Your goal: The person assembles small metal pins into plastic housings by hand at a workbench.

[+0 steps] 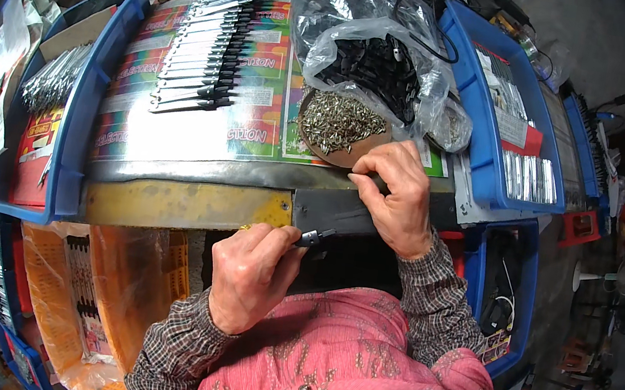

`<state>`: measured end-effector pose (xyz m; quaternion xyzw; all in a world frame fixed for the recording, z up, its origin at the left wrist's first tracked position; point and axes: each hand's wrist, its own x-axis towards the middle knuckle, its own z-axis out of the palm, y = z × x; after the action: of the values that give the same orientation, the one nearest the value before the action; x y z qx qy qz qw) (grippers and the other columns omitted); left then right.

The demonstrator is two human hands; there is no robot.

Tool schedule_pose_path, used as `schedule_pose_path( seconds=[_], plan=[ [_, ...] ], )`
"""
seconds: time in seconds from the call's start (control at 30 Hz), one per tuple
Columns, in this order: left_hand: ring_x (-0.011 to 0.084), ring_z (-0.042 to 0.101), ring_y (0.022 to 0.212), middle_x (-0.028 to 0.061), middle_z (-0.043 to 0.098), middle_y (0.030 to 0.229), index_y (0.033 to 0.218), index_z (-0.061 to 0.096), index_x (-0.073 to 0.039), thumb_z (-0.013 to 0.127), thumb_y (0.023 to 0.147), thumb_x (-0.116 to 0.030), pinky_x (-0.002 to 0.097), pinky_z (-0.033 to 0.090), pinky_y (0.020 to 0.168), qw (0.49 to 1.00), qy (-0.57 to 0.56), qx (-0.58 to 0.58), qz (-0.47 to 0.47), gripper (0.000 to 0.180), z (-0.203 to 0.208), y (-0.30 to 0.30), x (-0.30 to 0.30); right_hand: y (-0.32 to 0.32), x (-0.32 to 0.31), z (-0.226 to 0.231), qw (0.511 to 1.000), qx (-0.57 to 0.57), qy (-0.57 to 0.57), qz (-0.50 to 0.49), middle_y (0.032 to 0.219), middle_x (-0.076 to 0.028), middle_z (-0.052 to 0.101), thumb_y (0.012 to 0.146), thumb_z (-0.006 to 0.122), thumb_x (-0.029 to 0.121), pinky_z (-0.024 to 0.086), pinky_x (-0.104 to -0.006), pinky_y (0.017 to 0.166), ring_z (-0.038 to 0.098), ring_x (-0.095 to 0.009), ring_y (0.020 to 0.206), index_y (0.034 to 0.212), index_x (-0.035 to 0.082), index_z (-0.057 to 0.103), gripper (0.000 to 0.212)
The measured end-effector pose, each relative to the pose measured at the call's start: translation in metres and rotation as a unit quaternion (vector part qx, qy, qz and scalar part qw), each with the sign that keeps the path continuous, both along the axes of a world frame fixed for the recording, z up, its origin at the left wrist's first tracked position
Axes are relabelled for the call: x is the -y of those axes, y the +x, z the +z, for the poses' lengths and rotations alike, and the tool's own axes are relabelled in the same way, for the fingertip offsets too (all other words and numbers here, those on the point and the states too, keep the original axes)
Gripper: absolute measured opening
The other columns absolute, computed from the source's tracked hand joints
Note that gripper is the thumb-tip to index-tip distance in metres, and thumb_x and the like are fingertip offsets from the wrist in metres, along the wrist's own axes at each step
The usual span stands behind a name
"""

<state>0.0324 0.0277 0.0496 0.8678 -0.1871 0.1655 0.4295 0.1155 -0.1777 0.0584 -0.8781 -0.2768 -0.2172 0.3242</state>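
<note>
My left hand [251, 272] is closed in front of the bench's edge, pinching a small black part with a silvery section [313, 238]; the rest of it is hidden by my fingers. My right hand [399, 195] is at the near right rim of a round brown tray [345, 157], thumb and forefinger pressed together. Whatever they hold, if anything, is too small to make out. On the tray lies a heap of tiny metal pins or screws [338, 118]. Just behind it, an open clear plastic bag [324, 47] holds many black parts [372, 73].
A long row of silvery pieces with black ends [203, 62] lies on the colourful printed bench top. Blue bins with metal pieces flank it at left [78, 125] and right [489, 171]. Below the bench at left stands an orange basket [47, 294] lined with plastic.
</note>
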Motion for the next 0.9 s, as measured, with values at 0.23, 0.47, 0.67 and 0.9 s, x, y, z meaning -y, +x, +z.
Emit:
schedule_pose_path(
  seconds=[0.23,0.47,0.67,0.9],
  plan=[
    [0.0187,0.054,0.052,0.0095,0.058,0.068,0.086,0.063,-0.001,0.073,0.074,0.0,0.0292,0.042,0.049,0.997,-0.039,-0.058,-0.018,0.016,0.005,-0.001,0.003,-0.044,-0.011,0.006,0.985,-0.097,0.123,0.076,0.079,-0.007,0.061,0.074,0.07,-0.004,0.047,-0.0313,0.061,0.058,-0.022,0.069,0.086,0.002,0.06,0.016],
    [0.0286,0.06,0.059,0.0121,0.058,0.07,0.087,0.063,-0.002,0.074,0.072,-0.001,0.0358,0.046,0.052,0.995,-0.042,-0.086,-0.027,0.018,0.01,-0.005,0.006,-0.056,-0.018,-0.002,0.976,-0.093,0.146,0.128,0.083,-0.007,0.061,0.075,0.07,-0.001,0.047,-0.0351,0.074,0.059,-0.024,0.08,0.086,0.003,0.059,0.016],
    [0.0281,0.058,0.058,0.0109,0.056,0.069,0.087,0.063,-0.003,0.073,0.072,-0.002,0.0366,0.045,0.051,0.997,-0.024,-0.065,-0.02,0.018,0.007,-0.008,0.008,-0.062,-0.018,-0.004,0.976,-0.101,0.151,0.123,0.084,-0.007,0.061,0.075,0.07,0.0,0.047,-0.0353,0.074,0.059,-0.025,0.08,0.087,0.003,0.06,0.016],
    [0.0267,0.058,0.061,0.0094,0.057,0.071,0.09,0.063,-0.005,0.073,0.07,-0.004,0.0365,0.046,0.052,0.999,0.013,-0.042,-0.02,0.023,0.003,-0.009,0.007,-0.068,-0.023,-0.011,0.993,0.014,0.086,0.079,0.088,-0.01,0.063,0.072,0.072,0.002,0.05,-0.0363,0.073,0.062,-0.028,0.08,0.086,0.002,0.062,0.018]
  ],
)
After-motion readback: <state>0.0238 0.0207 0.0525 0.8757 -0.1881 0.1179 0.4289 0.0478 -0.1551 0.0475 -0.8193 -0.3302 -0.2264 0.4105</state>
